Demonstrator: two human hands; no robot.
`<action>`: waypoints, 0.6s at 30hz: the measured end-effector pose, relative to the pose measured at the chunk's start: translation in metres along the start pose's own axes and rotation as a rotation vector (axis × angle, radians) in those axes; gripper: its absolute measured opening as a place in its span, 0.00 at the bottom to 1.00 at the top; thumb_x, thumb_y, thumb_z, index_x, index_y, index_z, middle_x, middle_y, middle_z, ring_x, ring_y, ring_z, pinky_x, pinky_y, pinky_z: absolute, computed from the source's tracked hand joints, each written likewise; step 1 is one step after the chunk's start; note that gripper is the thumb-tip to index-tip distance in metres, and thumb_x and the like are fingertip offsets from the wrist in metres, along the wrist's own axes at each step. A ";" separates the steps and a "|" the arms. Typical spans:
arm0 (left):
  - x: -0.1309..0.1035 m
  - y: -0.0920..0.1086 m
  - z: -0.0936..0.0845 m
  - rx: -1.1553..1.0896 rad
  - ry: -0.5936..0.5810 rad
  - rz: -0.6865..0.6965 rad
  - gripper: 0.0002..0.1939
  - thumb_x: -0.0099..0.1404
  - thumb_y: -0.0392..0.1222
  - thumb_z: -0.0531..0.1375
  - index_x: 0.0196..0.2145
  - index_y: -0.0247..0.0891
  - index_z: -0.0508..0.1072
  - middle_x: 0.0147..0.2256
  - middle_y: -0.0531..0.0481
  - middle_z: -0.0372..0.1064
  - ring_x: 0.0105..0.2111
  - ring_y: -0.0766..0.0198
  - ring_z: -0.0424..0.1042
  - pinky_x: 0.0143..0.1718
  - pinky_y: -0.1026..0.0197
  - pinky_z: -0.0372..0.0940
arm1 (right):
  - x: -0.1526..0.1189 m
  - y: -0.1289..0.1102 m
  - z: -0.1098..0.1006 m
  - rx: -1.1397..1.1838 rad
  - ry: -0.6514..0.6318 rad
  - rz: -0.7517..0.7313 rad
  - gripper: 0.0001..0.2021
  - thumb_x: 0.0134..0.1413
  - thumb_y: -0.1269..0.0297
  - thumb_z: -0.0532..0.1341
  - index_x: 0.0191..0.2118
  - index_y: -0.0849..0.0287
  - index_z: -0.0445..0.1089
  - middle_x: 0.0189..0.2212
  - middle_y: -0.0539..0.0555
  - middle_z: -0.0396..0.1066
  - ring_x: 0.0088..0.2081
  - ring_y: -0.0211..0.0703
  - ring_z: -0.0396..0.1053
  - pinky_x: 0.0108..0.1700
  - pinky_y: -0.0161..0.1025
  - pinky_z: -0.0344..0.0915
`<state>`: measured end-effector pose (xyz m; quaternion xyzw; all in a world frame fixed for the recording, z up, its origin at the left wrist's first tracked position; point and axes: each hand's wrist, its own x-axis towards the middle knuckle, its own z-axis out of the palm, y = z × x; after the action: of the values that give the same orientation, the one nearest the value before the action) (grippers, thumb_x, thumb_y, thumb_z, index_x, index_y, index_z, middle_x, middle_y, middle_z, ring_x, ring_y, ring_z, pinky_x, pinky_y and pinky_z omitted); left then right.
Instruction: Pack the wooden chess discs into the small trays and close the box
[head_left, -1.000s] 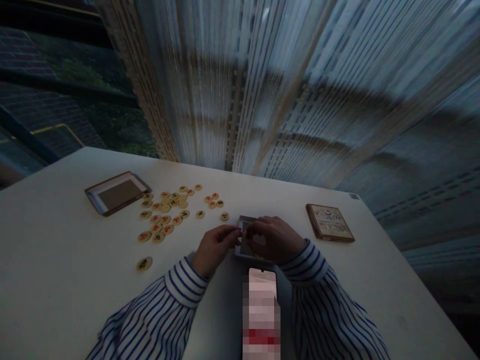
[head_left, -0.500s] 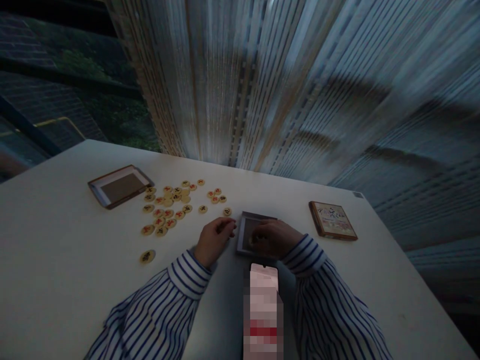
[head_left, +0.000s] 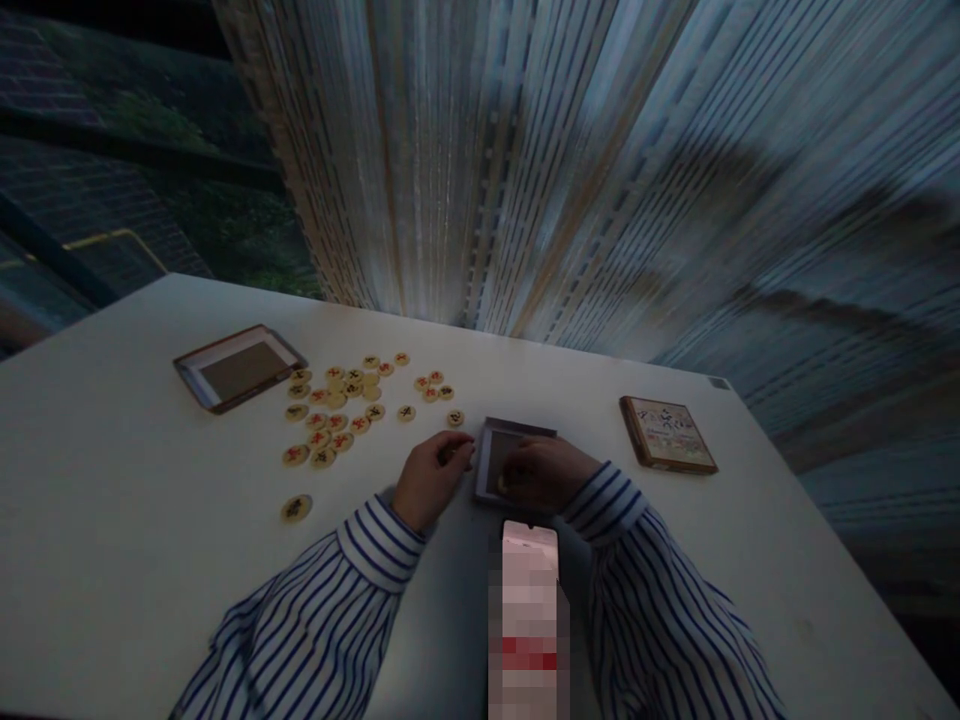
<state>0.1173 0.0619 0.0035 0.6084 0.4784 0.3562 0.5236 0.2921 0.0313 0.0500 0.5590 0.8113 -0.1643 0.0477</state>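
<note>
My right hand (head_left: 546, 474) reaches into a shallow grey box (head_left: 486, 462), its fingers closed on a pale round game piece (head_left: 502, 484) at the box's left inner side. Just left of that box, my left hand (head_left: 435, 480) hovers with fingertips pressed together; whatever it may hold is too small to make out. Several round wooden pieces with red or black characters (head_left: 337, 422) lie scattered left of my hands. One black-marked piece (head_left: 296, 508) sits apart, nearer the front.
An open box part (head_left: 238, 372) lies at the far left beside the pieces. A closed decorated box (head_left: 670, 436) rests on the right. A phone (head_left: 529, 600) is in front, between my forearms. Curtains hang beyond the white table (head_left: 150, 480).
The view has shifted slightly. My hands stay almost where they were, and the pale piece at my right fingertips shows a little lower in the grey box.
</note>
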 end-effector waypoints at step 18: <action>0.002 -0.004 -0.001 0.052 -0.014 0.033 0.14 0.54 0.46 0.55 0.33 0.34 0.72 0.26 0.46 0.73 0.25 0.62 0.71 0.30 0.60 0.65 | 0.001 -0.001 -0.002 -0.039 -0.064 0.024 0.11 0.50 0.65 0.54 0.35 0.56 0.74 0.34 0.54 0.73 0.34 0.40 0.69 0.31 0.33 0.57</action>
<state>0.1163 0.0635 -0.0008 0.6321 0.4736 0.3478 0.5051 0.2910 0.0325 0.0520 0.5623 0.8055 -0.1657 0.0866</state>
